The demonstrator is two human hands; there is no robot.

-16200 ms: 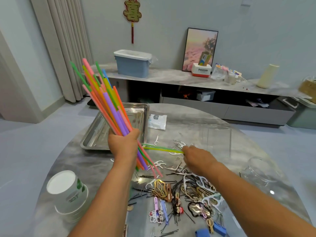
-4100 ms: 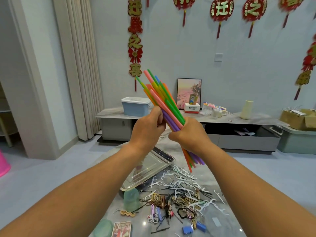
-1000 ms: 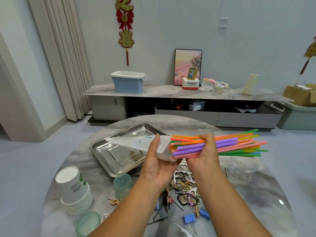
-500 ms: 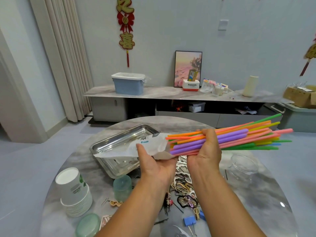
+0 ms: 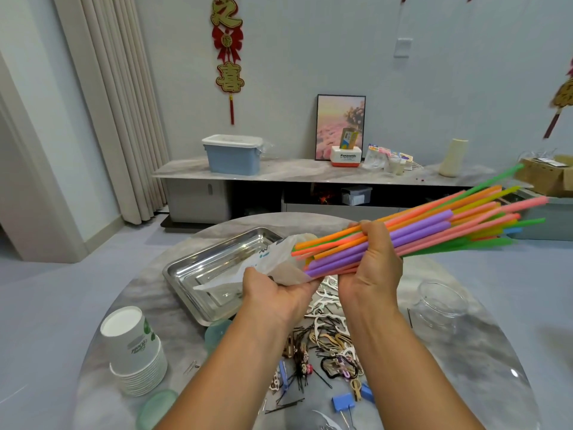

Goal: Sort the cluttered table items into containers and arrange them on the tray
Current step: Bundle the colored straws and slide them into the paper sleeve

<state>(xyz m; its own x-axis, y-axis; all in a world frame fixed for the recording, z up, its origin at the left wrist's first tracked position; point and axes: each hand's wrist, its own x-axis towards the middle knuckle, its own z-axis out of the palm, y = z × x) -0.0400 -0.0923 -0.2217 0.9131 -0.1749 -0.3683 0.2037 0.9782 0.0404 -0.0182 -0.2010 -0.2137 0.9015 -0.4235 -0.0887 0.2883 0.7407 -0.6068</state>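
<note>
Nearest edge of the grey marble table (image 5: 465, 361): blue binder clips (image 5: 342, 402), black hairpins, a heap of hair clips (image 5: 328, 358) and white floss picks (image 5: 325, 301). At left, a green lid (image 5: 156, 411) and a stack of paper cups (image 5: 133, 349); green print on the cups, too small to read. A clear glass jar (image 5: 440, 302) lies at right.

Above the heap, left hand (image 5: 277, 293), palm up, fingers curled round the mouth of a white plastic bag (image 5: 273, 262); the bag carries blue print, not legible. Right hand (image 5: 372, 262) grips a bundle of straws (image 5: 434, 228) — orange, purple, pink, green, yellow — near their left ends. Those ends sit just inside the bag mouth; the far ends fan up and right.

Behind the bag, a steel tray (image 5: 198, 271) on the table.

Far: pale floor, a low cabinet (image 5: 279, 172) along the wall bearing a blue bin (image 5: 232, 155), a white-and-red box (image 5: 345, 156) marked "Panasonic", a framed picture (image 5: 340, 119) and a cream vase (image 5: 451, 156). Red-and-gold wall ornament (image 5: 228, 51) with the character 喜. Beige curtain (image 5: 117, 103) at left.
</note>
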